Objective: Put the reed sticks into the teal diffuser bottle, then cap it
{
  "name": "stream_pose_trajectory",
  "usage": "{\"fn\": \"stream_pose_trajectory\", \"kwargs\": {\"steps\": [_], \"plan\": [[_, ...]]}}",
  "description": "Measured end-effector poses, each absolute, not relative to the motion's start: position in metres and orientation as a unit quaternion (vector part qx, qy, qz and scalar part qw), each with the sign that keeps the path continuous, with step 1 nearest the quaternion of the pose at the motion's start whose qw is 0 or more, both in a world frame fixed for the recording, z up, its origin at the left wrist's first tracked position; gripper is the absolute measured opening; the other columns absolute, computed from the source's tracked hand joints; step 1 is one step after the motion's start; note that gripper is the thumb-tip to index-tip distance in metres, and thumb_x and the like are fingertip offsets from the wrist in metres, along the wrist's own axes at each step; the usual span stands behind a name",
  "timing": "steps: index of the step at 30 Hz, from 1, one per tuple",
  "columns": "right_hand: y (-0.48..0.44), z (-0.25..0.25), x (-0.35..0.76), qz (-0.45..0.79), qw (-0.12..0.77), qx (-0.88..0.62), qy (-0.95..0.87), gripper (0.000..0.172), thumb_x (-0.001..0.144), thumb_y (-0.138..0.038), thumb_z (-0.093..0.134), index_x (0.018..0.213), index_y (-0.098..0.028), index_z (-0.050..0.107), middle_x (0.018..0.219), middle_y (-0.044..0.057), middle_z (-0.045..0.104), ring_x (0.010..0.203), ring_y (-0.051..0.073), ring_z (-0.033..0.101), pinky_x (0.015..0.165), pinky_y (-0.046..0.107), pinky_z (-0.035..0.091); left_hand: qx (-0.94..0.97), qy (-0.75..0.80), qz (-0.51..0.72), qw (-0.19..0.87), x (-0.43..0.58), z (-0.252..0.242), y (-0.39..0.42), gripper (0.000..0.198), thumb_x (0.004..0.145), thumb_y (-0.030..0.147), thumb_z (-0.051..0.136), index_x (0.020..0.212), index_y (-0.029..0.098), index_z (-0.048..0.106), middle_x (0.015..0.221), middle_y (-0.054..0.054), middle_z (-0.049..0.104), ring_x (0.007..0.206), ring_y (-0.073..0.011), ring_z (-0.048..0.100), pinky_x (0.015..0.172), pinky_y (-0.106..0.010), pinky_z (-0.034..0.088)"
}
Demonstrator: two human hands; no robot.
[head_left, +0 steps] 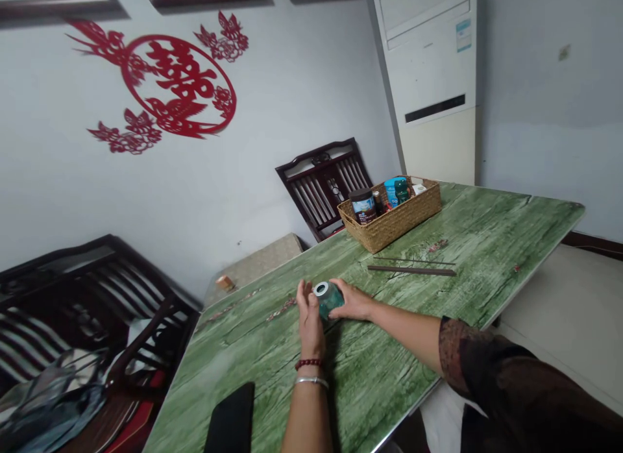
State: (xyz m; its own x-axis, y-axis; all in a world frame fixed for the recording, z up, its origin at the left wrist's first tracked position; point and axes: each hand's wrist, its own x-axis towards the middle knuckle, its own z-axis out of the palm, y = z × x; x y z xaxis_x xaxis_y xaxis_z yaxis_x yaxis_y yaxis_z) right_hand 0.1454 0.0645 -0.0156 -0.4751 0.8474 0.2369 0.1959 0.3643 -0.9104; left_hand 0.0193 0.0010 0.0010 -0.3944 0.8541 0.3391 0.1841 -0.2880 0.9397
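A small teal glass jar (329, 298) with a round pale opening lies tilted on the green wood-grain table (487, 245), near its middle. My left hand (308, 317) cups it from the left, fingers curled upright against it. From the right, my right hand (354, 302) wraps round the jar's body. Both hands hold the jar between them just above the tabletop. A red bead bracelet and a silver bangle sit on my left wrist.
A wicker basket (413, 216) with several jars and bottles stands at the far side. Dark chopsticks (411, 269) lie before it. A black phone (232, 418) rests at the near edge. Dark wooden chairs (324, 183) stand by the wall, a white air conditioner (431, 83) behind.
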Motion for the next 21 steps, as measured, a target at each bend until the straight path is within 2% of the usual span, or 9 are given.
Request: {"fn": "stream_pose_trajectory", "kwargs": {"steps": [3, 6, 10, 16, 19, 21], "plan": [[0.062, -0.021, 0.146, 0.381, 0.358, -0.357, -0.774, 0.080, 0.070, -0.029, 0.078, 0.141, -0.019, 0.042, 0.129, 0.012, 0.061, 0.118, 0.029, 0.059, 0.099, 0.042, 0.045, 0.541, 0.511, 0.613, 0.266, 0.016, -0.008, 0.005, 0.068, 0.089, 0.057, 0.053, 0.148, 0.028, 0.035, 0.151, -0.012, 0.044, 0.139, -0.0245, 0.041, 0.116, -0.042, 0.028], [0.061, -0.018, 0.149, 0.360, 0.358, -0.357, -0.784, 0.074, 0.073, -0.025, 0.075, 0.139, -0.018, 0.044, 0.128, 0.012, 0.063, 0.117, 0.028, 0.060, 0.097, 0.039, 0.046, 0.575, 0.511, 0.593, 0.237, 0.011, -0.008, 0.005, 0.064, 0.090, 0.053, 0.054, 0.147, 0.026, 0.039, 0.145, -0.012, 0.050, 0.136, -0.0241, 0.044, 0.117, -0.043, 0.027], [0.061, -0.016, 0.150, 0.351, 0.350, -0.363, -0.789, 0.072, 0.073, -0.024, 0.076, 0.137, -0.018, 0.044, 0.125, 0.011, 0.064, 0.113, 0.027, 0.061, 0.095, 0.039, 0.046, 0.589, 0.522, 0.580, 0.209, 0.009, -0.007, 0.007, 0.059, 0.091, 0.049, 0.054, 0.143, 0.024, 0.043, 0.137, -0.012, 0.056, 0.130, -0.0242, 0.049, 0.114, -0.045, 0.031], [0.061, -0.019, 0.149, 0.352, 0.345, -0.365, -0.790, 0.072, 0.073, -0.026, 0.076, 0.137, -0.018, 0.044, 0.124, 0.011, 0.064, 0.112, 0.027, 0.061, 0.094, 0.038, 0.045, 0.568, 0.530, 0.595, 0.207, 0.007, -0.010, 0.011, 0.057, 0.086, 0.045, 0.061, 0.138, 0.028, 0.045, 0.128, -0.010, 0.058, 0.122, -0.0236, 0.053, 0.109, -0.045, 0.037], [0.062, -0.020, 0.149, 0.357, 0.347, -0.360, -0.789, 0.072, 0.071, -0.028, 0.077, 0.136, -0.020, 0.045, 0.120, 0.009, 0.065, 0.109, 0.026, 0.062, 0.091, 0.036, 0.046, 0.551, 0.562, 0.591, 0.177, 0.006, -0.007, 0.011, 0.064, 0.079, 0.043, 0.070, 0.136, 0.029, 0.046, 0.119, -0.008, 0.060, 0.117, -0.0239, 0.056, 0.106, -0.046, 0.039], [0.062, -0.020, 0.149, 0.361, 0.349, -0.355, -0.789, 0.071, 0.070, -0.029, 0.078, 0.134, -0.022, 0.047, 0.118, 0.007, 0.066, 0.107, 0.025, 0.063, 0.090, 0.035, 0.046, 0.537, 0.570, 0.597, 0.172, 0.006, -0.005, 0.008, 0.071, 0.076, 0.046, 0.073, 0.139, 0.029, 0.043, 0.122, -0.008, 0.059, 0.119, -0.0250, 0.055, 0.106, -0.046, 0.039]]}}
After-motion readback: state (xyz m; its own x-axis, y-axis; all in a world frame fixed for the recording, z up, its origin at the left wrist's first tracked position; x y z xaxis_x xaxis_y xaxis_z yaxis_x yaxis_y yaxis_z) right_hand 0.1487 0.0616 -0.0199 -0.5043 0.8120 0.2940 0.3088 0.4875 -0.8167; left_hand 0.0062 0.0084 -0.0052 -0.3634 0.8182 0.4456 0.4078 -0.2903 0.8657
